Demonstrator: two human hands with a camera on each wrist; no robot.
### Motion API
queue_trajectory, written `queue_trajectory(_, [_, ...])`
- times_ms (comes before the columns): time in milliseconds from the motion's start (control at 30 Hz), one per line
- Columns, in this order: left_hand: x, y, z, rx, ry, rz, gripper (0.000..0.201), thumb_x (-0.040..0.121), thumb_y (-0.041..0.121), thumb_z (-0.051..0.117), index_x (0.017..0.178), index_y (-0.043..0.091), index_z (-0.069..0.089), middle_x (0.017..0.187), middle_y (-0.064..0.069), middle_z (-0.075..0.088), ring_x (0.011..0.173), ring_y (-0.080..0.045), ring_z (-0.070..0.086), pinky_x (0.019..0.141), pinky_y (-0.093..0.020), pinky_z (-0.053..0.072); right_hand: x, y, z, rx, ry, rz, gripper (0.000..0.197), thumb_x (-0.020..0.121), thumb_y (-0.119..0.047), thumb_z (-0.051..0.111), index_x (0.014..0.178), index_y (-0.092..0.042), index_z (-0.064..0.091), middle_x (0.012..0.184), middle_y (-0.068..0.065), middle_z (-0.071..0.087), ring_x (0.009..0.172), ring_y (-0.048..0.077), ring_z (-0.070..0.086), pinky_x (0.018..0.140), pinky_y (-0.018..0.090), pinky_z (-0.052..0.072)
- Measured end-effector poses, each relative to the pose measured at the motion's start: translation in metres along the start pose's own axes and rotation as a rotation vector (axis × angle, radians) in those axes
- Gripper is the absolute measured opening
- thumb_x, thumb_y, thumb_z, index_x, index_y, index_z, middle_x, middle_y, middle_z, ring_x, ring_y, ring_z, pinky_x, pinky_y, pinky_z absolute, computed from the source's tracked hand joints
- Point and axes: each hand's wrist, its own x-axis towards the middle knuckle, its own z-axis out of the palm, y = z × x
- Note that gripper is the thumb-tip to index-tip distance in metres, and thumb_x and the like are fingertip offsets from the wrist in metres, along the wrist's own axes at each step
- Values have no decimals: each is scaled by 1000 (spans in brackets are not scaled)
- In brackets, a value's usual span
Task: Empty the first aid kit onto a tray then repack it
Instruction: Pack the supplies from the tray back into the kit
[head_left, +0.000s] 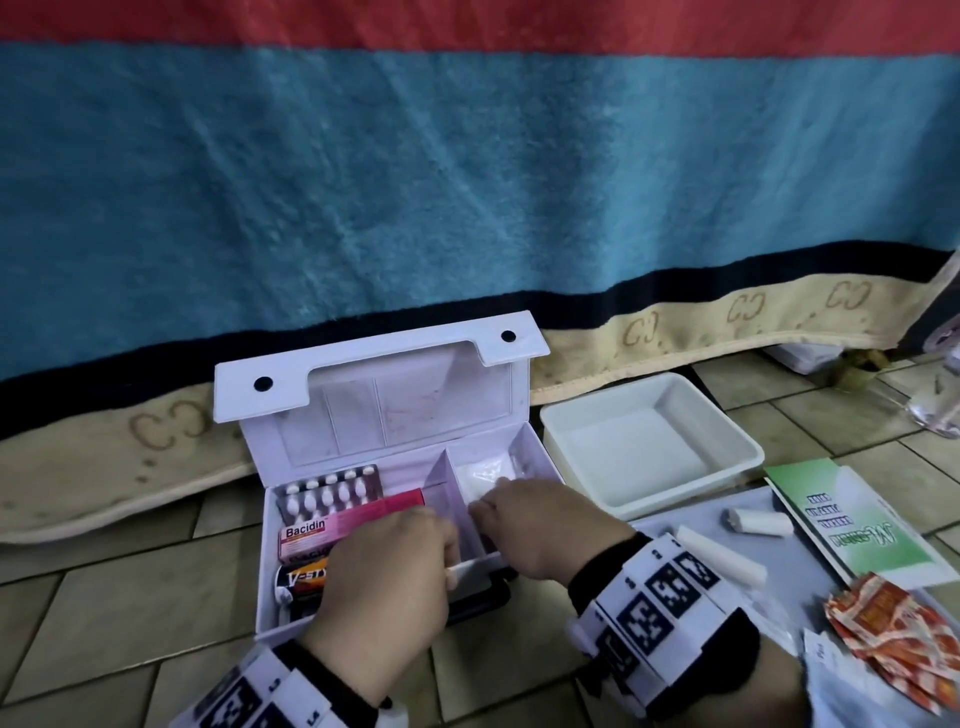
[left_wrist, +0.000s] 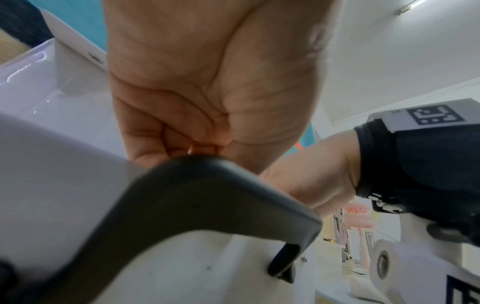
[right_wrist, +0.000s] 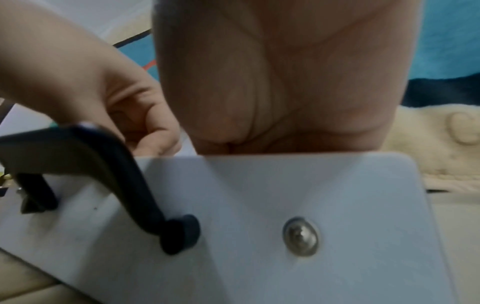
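The white first aid kit (head_left: 363, 410) stands open on the tiled floor, its lid upright. Its left compartment holds a blister pack (head_left: 327, 493), a pink Bacidin box (head_left: 332, 530) and a black and orange tube (head_left: 304, 579). A white packet (head_left: 483, 475) lies in the right compartment. My left hand (head_left: 395, 561) curls over the kit's front wall, above the black handle (left_wrist: 207, 195). My right hand (head_left: 540, 525) reaches into the right compartment at the packet; the wall hides its fingertips in the right wrist view.
A deep white tub (head_left: 727, 431) sits right of the kit. Nearer me, a flat grey tray (head_left: 810, 561) carries two gauze rolls (head_left: 758, 522), orange sachets (head_left: 893, 634) and a green leaflet (head_left: 872, 514). A hanging blue blanket (head_left: 467, 182) closes off the back.
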Motion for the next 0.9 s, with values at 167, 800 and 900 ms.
queue_trajectory(167, [0,0,-1,-1,13,7,2,83,30,60,84,31,60,94,12,61,89,-9,58,65,-24,37,-6,-4,-2,-39,-38,7,29,97,-12,34,118,-9,54,124,16,52,113,30,50,76,34,31])
queue_trajectory(800, [5,-3,0,-19,14,35,22,78,31,66,63,34,50,87,11,65,88,-10,60,72,-25,47,-144,74,17,492,404,688,29,87,-33,61,113,-22,64,114,-4,65,105,14,59,76,18,34])
queue_trajectory(900, [4,-3,0,-34,21,29,23,79,30,66,62,32,51,81,11,64,82,-8,59,72,-26,50,-155,81,31,431,293,743,26,89,-32,59,114,-25,63,126,-1,59,110,16,57,82,22,36])
